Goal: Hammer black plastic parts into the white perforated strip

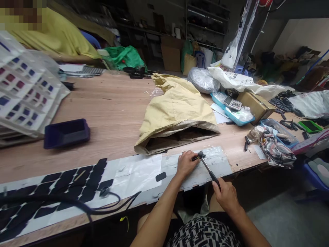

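My right hand [227,195] is wrapped round the black grip of a hammer [208,168] with a shiny metal shaft. The hammer's head is at the fingertips of my left hand [187,164], over a clear-covered pale board [218,161] at the table's front edge. My left fingers are pinched on a small black piece [194,158]; its exact kind is too small to make out. Left of that hand, a single black rounded patch [161,176] lies on the white sheet. Just beyond my hands, a yellowish cloth sack [177,103] lies with its dark mouth facing me.
Rows of black patches [66,181] lie on white sheet at left, with a dark cable [64,200] across them. A purple bin [67,133] stands behind. At right are blue trays [240,116], a calculator [232,103] and a carton [257,106]. A person in yellow [64,34] leans in far left.
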The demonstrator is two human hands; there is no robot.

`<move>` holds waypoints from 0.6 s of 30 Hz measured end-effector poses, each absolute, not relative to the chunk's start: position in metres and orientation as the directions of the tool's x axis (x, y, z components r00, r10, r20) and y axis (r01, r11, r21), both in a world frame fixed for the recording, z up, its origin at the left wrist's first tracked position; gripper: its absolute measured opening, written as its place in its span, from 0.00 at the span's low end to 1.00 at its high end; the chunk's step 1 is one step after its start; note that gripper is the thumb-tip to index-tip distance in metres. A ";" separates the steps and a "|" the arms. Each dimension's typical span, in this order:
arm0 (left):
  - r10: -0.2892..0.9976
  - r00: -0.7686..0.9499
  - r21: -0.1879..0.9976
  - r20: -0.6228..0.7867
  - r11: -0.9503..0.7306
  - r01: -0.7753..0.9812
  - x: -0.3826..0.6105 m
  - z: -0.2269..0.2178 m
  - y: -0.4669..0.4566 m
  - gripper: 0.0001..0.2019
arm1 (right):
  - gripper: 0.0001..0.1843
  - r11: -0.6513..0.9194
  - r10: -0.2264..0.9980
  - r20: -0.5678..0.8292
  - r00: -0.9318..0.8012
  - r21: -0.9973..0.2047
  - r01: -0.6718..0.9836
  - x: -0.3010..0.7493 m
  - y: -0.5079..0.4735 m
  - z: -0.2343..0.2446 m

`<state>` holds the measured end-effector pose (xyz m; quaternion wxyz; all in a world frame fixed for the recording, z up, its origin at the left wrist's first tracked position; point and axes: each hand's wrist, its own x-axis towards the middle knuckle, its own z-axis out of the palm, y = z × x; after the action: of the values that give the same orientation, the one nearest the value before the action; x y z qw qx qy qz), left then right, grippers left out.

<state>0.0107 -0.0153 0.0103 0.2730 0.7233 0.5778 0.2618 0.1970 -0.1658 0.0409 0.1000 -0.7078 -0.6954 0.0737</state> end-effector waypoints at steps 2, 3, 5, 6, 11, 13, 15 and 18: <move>0.978 0.195 0.703 0.072 -0.188 0.686 0.010 0.010 -0.015 0.07 | 0.24 -0.021 0.999 0.038 0.030 -0.229 0.973 0.197 -0.166 0.039; 0.978 0.194 0.709 0.076 -0.190 0.679 0.010 0.009 -0.015 0.08 | 0.24 -0.032 0.999 0.032 0.041 -0.234 0.972 0.198 -0.165 0.039; 0.977 0.195 0.720 0.083 -0.194 0.666 0.010 0.008 -0.015 0.08 | 0.23 -0.072 0.997 0.015 0.079 -0.258 0.963 0.201 -0.164 0.039; 0.977 0.196 0.724 0.085 -0.196 0.661 0.010 0.008 -0.015 0.09 | 0.23 -0.102 0.994 0.002 0.106 -0.268 0.958 0.204 -0.163 0.039; 0.975 0.204 0.721 0.091 -0.205 0.662 0.009 0.006 -0.015 0.09 | 0.21 -0.304 0.953 -0.065 0.298 -0.214 0.928 0.224 -0.159 0.042; 0.974 0.207 0.717 0.093 -0.210 0.665 0.009 0.007 -0.014 0.09 | 0.20 -0.378 0.925 -0.098 0.366 -0.174 0.909 0.230 -0.157 0.042; 0.971 0.216 0.721 0.104 -0.223 0.656 0.008 0.009 -0.015 0.09 | 0.20 -0.426 0.902 -0.136 0.409 -0.142 0.893 0.233 -0.156 0.041; 0.946 0.277 0.771 0.169 -0.302 0.561 0.005 0.015 -0.030 0.08 | 0.20 -0.453 0.887 -0.175 0.428 -0.136 0.881 0.235 -0.155 0.037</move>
<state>0.0052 -0.0305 0.0153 0.3002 0.7406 0.5086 0.3204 0.2347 -0.1546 0.0372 0.0120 -0.8450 -0.5230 0.1110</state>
